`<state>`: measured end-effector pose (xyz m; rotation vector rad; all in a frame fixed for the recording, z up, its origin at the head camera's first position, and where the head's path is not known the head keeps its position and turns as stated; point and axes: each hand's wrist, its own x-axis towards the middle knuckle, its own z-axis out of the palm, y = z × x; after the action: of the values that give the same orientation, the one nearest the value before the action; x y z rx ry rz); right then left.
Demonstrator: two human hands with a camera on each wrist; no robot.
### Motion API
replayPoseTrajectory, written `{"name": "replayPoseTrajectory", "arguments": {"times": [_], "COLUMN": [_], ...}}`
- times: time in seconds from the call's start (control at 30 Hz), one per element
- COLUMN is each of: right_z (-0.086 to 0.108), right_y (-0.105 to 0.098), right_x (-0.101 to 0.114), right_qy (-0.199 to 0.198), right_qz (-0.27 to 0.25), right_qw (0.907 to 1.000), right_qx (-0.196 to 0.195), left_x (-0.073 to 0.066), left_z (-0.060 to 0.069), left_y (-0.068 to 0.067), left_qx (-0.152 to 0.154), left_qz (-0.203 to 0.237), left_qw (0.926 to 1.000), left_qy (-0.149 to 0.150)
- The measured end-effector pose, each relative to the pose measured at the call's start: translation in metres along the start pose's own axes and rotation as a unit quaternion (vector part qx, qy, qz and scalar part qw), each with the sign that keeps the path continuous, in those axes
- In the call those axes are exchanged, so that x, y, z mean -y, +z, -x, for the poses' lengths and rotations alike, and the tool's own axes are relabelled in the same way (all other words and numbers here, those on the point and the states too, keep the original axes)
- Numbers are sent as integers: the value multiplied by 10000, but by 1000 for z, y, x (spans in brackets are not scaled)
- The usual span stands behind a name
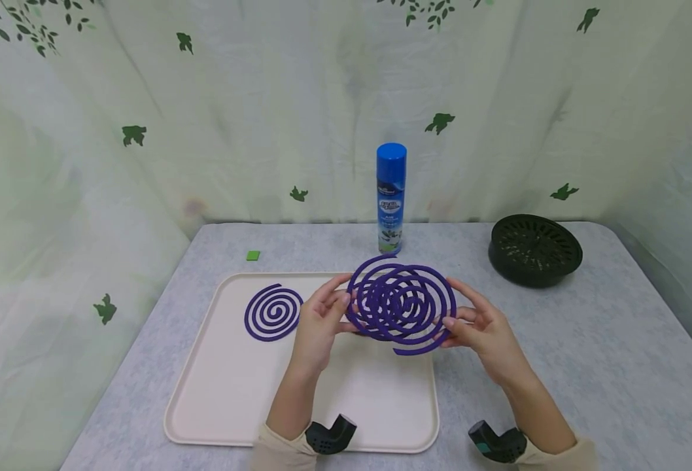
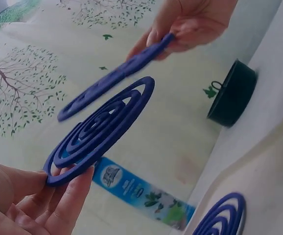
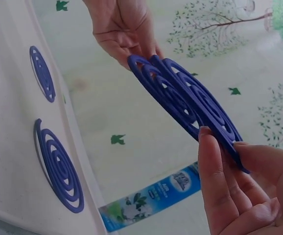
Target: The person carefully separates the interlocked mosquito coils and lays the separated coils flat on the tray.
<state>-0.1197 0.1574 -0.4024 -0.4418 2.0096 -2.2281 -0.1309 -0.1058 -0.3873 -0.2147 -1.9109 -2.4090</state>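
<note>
Two purple mosquito coils are held up above the tray, overlapping in the head view. My left hand [image 1: 316, 327] pinches one coil [image 2: 70, 175] at its outer edge between thumb and fingers. The other coil [image 2: 107, 84] is gripped at its edge by my right hand [image 1: 487, 337]. A gap shows between the two held coils in the left wrist view. On the white tray [image 1: 228, 392] lies another purple coil [image 1: 275, 314], left of my hands. The right wrist view shows a further coil [image 3: 60, 169] on the tray, mostly hidden in the head view.
A blue spray can [image 1: 390, 199] stands behind the tray. At the back right sits a round black coil holder [image 1: 536, 252] with a slotted top. A small green square [image 1: 253, 256] lies beyond the tray. A patterned curtain [image 1: 299, 118] hangs behind the table.
</note>
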Motion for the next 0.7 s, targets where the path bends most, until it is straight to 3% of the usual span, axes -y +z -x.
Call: {"name": "replayPoseTrajectory", "arguments": {"times": [0.23,0.5,0.6,0.63,0.7], "right_z": [8,17,20,21,23], "right_y": [1,9,15,17,22], "right_x": [0,-20,-29,-32,-37], "right_qy": [-9,443,714,778,896], "right_qz": [-46,-240,-347,-382,-486], "right_qw": [10000,9987,9968,9962,9947], "right_qx": [-75,-87,-39,13,103], "left_x": [-14,-24,-22,-16,-10], "left_z": [11,44,57,61,69], "left_y": [-36,-93,-115,-127,-141], "left_qx": [-383,-1185,-1393,-1303,-1372], "left_qz": [-447,-1191,-1308,-1217,-1295], "left_qw": [9982,9858,9816,9839,9820], "left_qy": [123,46,13,134,86]}}
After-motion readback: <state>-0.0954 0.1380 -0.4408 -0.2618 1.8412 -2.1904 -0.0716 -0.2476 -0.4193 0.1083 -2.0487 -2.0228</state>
